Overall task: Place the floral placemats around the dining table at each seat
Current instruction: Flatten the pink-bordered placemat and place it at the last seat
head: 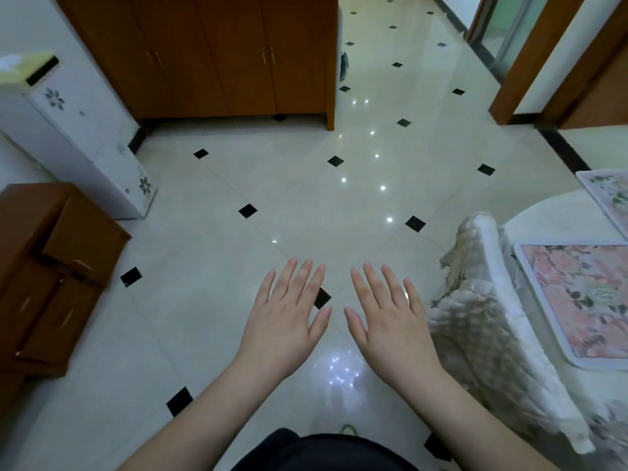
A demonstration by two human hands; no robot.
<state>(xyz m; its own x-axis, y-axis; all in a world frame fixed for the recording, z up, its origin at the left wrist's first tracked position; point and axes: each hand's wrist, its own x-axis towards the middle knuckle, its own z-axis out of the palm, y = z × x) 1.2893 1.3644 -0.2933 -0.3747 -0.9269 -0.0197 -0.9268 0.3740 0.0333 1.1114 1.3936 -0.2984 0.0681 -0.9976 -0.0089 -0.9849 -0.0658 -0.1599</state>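
Left hand (289, 311) and right hand (390, 314) empty, fingers straight and spread over floor. Pink floral rectangular placemat (584, 300) laid on white-clothed table (543, 219); second pale floral placemat (608, 195) beyond. Remaining seats out of view.

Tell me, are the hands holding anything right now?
Nothing is held. The left hand and right hand hover over the floor, fingers straight and spread. Two floral placemats lie on the table at the right.
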